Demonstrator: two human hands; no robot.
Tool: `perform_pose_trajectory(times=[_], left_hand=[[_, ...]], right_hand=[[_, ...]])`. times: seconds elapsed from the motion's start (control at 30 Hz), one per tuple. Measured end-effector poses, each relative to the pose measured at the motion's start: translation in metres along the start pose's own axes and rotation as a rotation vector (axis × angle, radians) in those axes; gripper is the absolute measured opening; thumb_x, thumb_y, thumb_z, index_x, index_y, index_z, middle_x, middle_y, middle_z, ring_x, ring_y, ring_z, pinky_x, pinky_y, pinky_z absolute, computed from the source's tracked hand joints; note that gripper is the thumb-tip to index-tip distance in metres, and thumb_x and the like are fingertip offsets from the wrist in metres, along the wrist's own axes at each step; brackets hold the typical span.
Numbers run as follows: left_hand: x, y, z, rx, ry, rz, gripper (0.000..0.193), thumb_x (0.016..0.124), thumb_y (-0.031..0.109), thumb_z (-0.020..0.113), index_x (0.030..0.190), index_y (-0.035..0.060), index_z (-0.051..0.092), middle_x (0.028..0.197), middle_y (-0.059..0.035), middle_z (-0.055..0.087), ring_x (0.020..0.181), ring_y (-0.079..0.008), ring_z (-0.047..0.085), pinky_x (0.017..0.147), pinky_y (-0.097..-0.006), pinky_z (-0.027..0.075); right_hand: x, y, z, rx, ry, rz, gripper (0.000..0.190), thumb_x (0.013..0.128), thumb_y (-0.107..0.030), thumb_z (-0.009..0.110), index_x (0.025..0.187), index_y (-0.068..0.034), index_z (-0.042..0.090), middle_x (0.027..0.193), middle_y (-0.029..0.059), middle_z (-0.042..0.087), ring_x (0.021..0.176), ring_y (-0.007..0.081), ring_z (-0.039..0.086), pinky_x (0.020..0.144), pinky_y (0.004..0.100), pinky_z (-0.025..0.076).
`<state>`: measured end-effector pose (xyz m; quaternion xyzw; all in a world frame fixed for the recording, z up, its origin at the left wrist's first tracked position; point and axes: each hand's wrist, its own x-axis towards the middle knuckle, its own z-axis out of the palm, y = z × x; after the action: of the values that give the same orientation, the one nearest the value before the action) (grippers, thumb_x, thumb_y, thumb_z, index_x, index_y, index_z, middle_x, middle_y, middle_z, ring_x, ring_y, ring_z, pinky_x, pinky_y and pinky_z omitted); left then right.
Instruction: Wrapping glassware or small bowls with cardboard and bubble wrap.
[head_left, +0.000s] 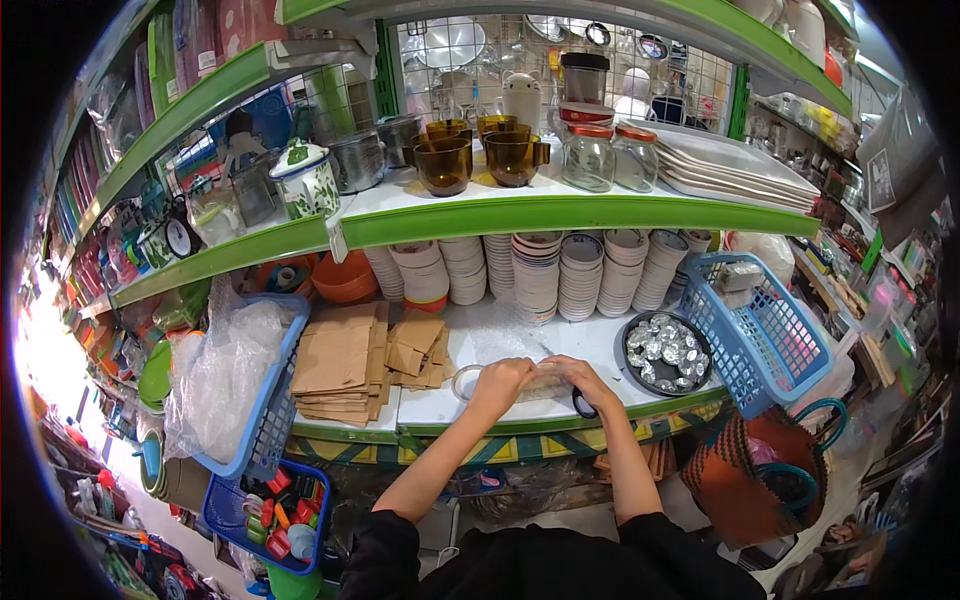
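Above the white shelf board (431, 409), my left hand (504, 384) and my right hand (583, 381) are close together on a small bundle in clear plastic wrap (546, 384). The fingers of both hands grip it, and they hide much of what is inside. Against my left hand is a roll of clear tape (463, 384), partly covered by it. A dark ring-shaped thing (582, 405) shows by my right palm; I cannot tell what it belongs to. A sheet of bubble wrap (506, 330) lies just behind the hands.
Cut cardboard pieces (334, 360) are stacked on the left, near a blue basket of bubble wrap (281, 397). Right of my hands, a round black tray (626, 367) holds foil-wrapped pieces beside another blue basket (787, 330). Stacked white cups (536, 277) stand behind, under a green-edged shelf (570, 217).
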<state>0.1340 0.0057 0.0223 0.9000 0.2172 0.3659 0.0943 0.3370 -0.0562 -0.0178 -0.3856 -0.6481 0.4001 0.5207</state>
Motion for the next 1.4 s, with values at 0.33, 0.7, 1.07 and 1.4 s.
perform_pose_trajectory(times=[0.33, 0.7, 1.07, 1.4], left_hand=[[0.007, -0.029, -0.014, 0.002, 0.126, -0.051, 0.03, 0.07, 0.031, 0.074, 0.069, 0.0033, 0.063, 0.062, -0.0111, 0.06, 0.054, -0.0282, 0.058, 0.05, -0.0338, 0.047], [-0.022, 0.012, -0.013, 0.362, 0.242, 0.262, 0.017, 0.071, 0.019, 0.073, 0.075, 0.0051, 0.063, 0.072, -0.0046, 0.062, 0.068, -0.023, 0.06, 0.059, -0.0324, 0.047], [-0.037, 0.018, 0.025, 0.228, -0.046, 0.082, 0.065, 0.07, 0.019, 0.069, 0.126, -0.0016, 0.043, 0.129, -0.0159, 0.046, 0.122, -0.031, 0.042, 0.102, -0.0424, 0.033], [-0.025, 0.015, 0.032, 0.309, -0.074, 0.044, 0.064, 0.064, 0.013, 0.068, 0.124, 0.0052, 0.047, 0.127, -0.0113, 0.049, 0.118, -0.0283, 0.046, 0.099, -0.0401, 0.036]], right_hand=[[0.005, -0.006, 0.01, -0.381, 0.084, 0.026, 0.026, 0.082, -0.022, 0.067, 0.095, 0.0, 0.069, 0.104, 0.0128, 0.063, 0.093, 0.0217, 0.06, 0.082, 0.0304, 0.045], [0.006, -0.009, 0.016, -0.322, 0.18, 0.125, 0.023, 0.085, -0.019, 0.062, 0.098, -0.001, 0.069, 0.096, 0.011, 0.065, 0.083, 0.0178, 0.06, 0.075, 0.0269, 0.045], [0.009, 0.012, 0.007, -0.232, 0.205, 0.156, 0.025, 0.086, -0.011, 0.059, 0.109, -0.001, 0.065, 0.093, 0.0097, 0.067, 0.084, 0.0107, 0.058, 0.076, 0.0248, 0.046], [0.02, 0.014, 0.006, -0.244, 0.207, 0.338, 0.042, 0.089, -0.015, 0.055, 0.129, -0.003, 0.05, 0.103, 0.0105, 0.065, 0.093, 0.0127, 0.058, 0.085, 0.0249, 0.043]])
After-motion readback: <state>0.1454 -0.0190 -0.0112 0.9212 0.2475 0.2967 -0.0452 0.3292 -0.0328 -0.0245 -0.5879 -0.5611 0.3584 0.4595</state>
